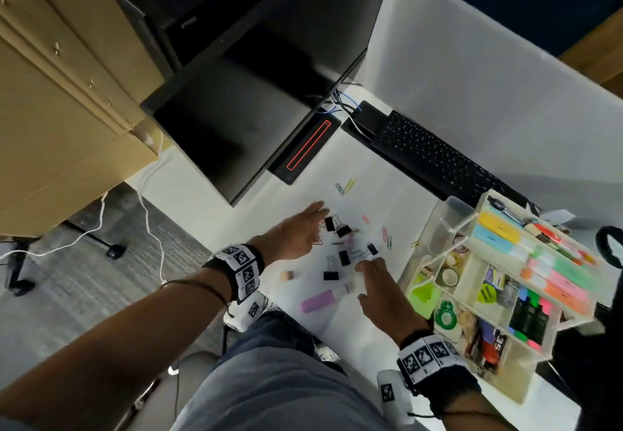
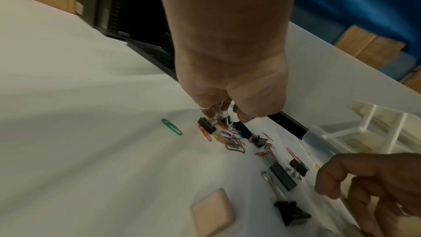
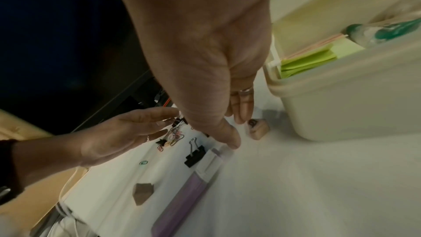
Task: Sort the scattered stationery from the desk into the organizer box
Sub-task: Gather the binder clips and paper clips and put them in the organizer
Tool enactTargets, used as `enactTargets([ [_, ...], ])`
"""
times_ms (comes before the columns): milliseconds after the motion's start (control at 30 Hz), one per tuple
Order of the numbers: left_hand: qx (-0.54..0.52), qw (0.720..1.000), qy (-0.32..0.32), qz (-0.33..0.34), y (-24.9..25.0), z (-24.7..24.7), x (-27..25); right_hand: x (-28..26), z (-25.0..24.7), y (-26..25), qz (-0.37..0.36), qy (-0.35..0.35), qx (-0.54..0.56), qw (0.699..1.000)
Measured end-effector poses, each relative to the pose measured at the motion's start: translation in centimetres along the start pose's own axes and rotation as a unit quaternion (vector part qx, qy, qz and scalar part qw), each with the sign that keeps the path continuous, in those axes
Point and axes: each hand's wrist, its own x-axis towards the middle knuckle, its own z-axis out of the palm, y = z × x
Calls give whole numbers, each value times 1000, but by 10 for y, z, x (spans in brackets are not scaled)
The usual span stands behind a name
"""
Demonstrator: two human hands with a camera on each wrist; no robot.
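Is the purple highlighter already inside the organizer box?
No. In the head view the purple highlighter lies on the white desk, left of the organizer box.

The head view is evenly bright, the white worktop (image 1: 364, 316) near washed out close to the camera — its straight edges bow with wide-angle distortion. Both wrist views are dimmer and warmer, smeared by motion blur toward the borders. In the right wrist view the purple highlighter (image 3: 182, 203) blurs into streaks; soft shadows lie under the hands.
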Motion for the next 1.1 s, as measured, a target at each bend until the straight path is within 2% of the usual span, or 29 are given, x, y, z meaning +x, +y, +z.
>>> enactTargets([
  [67,-86,996,19,-28,-4,-8,-17,2,2,-1,-13,25,-43,999],
  [133,-104,993,52,-6,-5,-15,-36,1,4,-2,-8,49,-118,992],
  [200,-99,995,9,8,-2,-21,-56,-2,6,-1,4,52,-189,981],
  [267,-86,995,-50,12,0,-13,-75,-3,8,-1,8,44,-195,980],
  [367,-82,993,-87,7,2,7,-90,1,12,3,4,35,-156,987],
  [533,-91,994,-54,-6,10,10,-85,5,8,8,-1,42,-82,996],
  [633,-101,994,-44,-21,20,10,-79,2,-2,8,-36,90,12,995],
  [700,-88,995,-41,-20,31,11,-75,-3,-10,7,-60,127,63,988],
  [767,-62,997,-46,-10,47,11,-69,-10,-19,6,-55,150,117,980],
  [933,39,994,-104,12,84,17,-56,-31,-36,13,8,171,225,959],
  [1000,93,984,-153,3,89,24,-51,-38,-40,19,34,171,282,943],
  [1100,151,971,-187,-12,98,23,-43,-49,-45,25,74,166,380,907],
])
